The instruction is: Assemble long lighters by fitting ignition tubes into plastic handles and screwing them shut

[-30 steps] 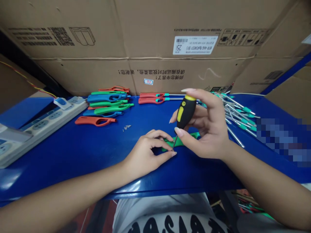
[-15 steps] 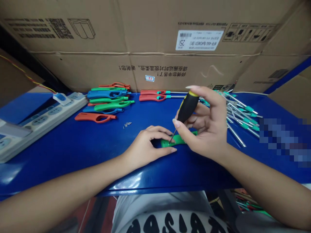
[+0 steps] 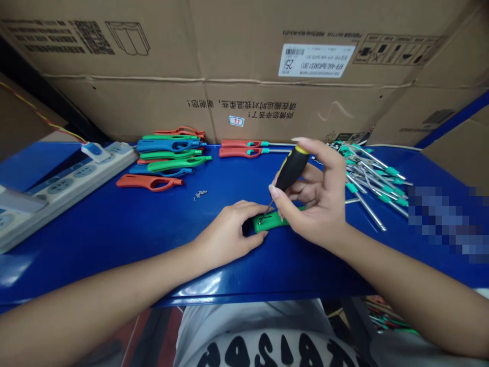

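A green lighter handle lies on the blue table, partly covered by my hands. My left hand grips its left end, thumb on the near side and fingers on the far side. In my right hand is a screwdriver with a black and yellow grip, tilted, its tip down at the handle's left end. The handle's right part is hidden behind my right hand. Left of my hands, several small screws lie loose on the table.
Orange, green and blue lighter shells are piled at the back left, near a white power strip. Two red lighters with metal tubes lie at the back. Metal tubes with teal parts are heaped right. Behind stands a cardboard panel.
The screwdriver and my right hand have shifted slightly left, the tip now nearer the handle's left end. My left fingers have drawn back, uncovering a slot in the handle.
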{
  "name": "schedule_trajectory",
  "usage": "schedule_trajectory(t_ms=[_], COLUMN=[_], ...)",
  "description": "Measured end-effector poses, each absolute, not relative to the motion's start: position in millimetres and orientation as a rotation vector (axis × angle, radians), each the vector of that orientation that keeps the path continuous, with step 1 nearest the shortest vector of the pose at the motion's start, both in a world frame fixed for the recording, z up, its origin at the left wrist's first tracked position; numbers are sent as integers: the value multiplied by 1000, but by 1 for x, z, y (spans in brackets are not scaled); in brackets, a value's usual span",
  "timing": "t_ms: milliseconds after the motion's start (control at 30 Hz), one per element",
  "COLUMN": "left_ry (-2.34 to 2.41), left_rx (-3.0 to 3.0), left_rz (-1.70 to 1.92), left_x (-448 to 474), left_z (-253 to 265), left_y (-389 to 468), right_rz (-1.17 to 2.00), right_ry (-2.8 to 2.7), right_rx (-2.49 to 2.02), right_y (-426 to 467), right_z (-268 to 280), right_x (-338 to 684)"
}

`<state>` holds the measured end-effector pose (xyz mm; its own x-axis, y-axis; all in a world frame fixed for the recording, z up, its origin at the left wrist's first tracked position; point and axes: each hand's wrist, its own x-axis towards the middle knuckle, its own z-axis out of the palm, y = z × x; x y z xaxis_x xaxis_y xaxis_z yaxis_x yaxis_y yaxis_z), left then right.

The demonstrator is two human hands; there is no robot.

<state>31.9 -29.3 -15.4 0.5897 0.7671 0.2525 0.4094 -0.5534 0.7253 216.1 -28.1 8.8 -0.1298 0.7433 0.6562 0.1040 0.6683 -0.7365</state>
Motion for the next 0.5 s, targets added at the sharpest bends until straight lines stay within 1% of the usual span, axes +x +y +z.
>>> schedule_trajectory(t_ms=[167, 500], left_ry=[920, 887], left_rx=[2232, 2262], left_rz=[750, 757], left_x=[32, 32], left_z=[-15, -17], left_y=[-30, -31], right_rz=[531, 482], right_ry=[-1700, -1831], right_rx=[-661, -600], right_y=[-24, -21], right_z=[2, 0], right_x=[216, 222])
